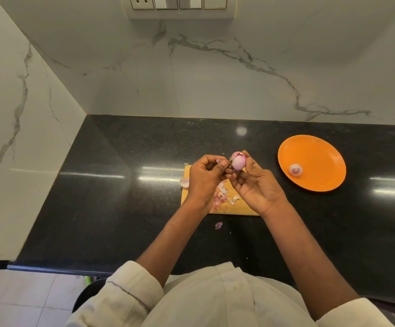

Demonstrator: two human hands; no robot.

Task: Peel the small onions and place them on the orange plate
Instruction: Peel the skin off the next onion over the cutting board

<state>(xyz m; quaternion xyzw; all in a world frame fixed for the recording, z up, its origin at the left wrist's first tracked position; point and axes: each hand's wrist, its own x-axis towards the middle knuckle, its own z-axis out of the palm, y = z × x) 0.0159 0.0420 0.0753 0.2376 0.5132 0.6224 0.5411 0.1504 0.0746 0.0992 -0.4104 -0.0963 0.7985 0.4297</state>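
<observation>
A small pink onion (238,161) is held up above the yellow cutting board (243,207). My right hand (256,182) holds it between thumb and fingers. My left hand (206,179) pinches the dry skin at the onion's left end. One peeled onion (295,170) lies on the orange plate (314,156), which sits on the black counter to the right of my hands. Loose pink peels (222,195) lie scattered on the board beneath my hands.
A piece of peel (184,182) lies at the board's left edge and another scrap (218,225) on the black counter (111,197) in front of the board. Marble walls close in the counter at the back and left.
</observation>
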